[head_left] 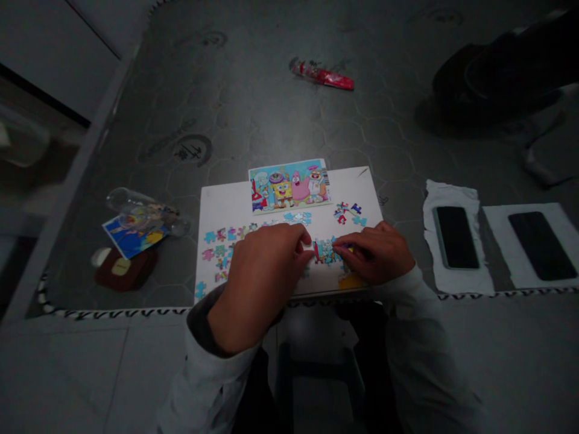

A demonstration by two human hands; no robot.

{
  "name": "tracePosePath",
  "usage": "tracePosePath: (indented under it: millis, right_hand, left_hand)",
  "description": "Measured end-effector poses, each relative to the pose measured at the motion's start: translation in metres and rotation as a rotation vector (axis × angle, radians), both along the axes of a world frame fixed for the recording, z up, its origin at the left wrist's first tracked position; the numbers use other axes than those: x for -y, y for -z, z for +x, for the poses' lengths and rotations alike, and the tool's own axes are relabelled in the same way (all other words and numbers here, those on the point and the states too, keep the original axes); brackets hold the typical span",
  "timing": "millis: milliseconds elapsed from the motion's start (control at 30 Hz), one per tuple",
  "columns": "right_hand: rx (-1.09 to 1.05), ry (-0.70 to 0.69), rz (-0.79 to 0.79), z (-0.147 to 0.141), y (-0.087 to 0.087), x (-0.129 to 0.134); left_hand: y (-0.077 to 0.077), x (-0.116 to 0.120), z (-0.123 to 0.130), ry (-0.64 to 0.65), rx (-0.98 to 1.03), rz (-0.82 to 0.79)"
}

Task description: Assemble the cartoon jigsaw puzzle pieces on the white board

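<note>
A white board (357, 187) bears loose jigsaw pieces (220, 250) on its left half and a small cluster of pieces (348, 212) at the right. Between my hands lies a joined block of pieces (326, 251), red at its left end. My left hand (271, 259) is at the block's left side, thumb and index finger bent close together; whether a piece is between them is too small to tell. My right hand (373, 252) touches the block's right side with its fingers closed, and what they hold is hidden. A cartoon picture card (289, 187) lies at the board's back edge.
Two phones (456, 237) (541, 245) lie on white paper at the right. A clear bottle (145, 211), a blue card (131, 238) and a brown object (122, 271) sit at the left. Farther back are a red packet (332, 78) and a dark object (488, 81).
</note>
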State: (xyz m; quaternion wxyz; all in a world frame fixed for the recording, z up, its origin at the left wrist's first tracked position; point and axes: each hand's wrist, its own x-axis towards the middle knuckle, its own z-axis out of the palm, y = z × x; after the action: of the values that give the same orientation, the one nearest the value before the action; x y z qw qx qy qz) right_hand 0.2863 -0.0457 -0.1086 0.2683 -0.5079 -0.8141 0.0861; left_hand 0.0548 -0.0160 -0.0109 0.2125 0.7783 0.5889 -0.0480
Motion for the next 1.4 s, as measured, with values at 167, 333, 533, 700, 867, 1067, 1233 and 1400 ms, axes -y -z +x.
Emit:
tracePosePath:
  millis: [167, 333, 533, 700, 867, 1067, 1233, 1400]
  right_hand:
    - [0.004, -0.005, 0.022, 0.0, 0.001, 0.0]
    - [0.043, 0.002, -0.011, 0.001, 0.002, 0.0]
    - [0.044, -0.03, 0.055, 0.002, 0.002, -0.001]
    - [0.051, -0.047, 0.036, 0.004, 0.001, -0.002]
    - [0.034, -0.047, 0.028, 0.004, 0.003, -0.002]
    - [0.035, -0.051, 0.029, 0.004, 0.004, -0.001]
    - [0.042, -0.038, 0.027, 0.003, 0.001, -0.001]
    - [0.053, -0.028, 0.056, 0.002, 0.0, -0.002]
  left_hand:
    - [0.004, 0.012, 0.012, 0.141, -0.029, -0.023]
    - [0.009, 0.014, 0.02, 0.207, -0.042, 0.018]
    - [0.009, 0.008, 0.02, 0.282, -0.055, 0.06]
    - [0.007, 0.006, 0.02, 0.327, -0.062, 0.067]
    - [0.005, 0.003, 0.016, 0.364, -0.044, 0.059]
    - [0.011, 0.0, 0.008, 0.455, 0.04, 0.102]
    - [0.013, -0.003, 0.006, 0.522, 0.043, 0.142]
    - [0.009, -0.009, 0.005, 0.546, 0.018, 0.175]
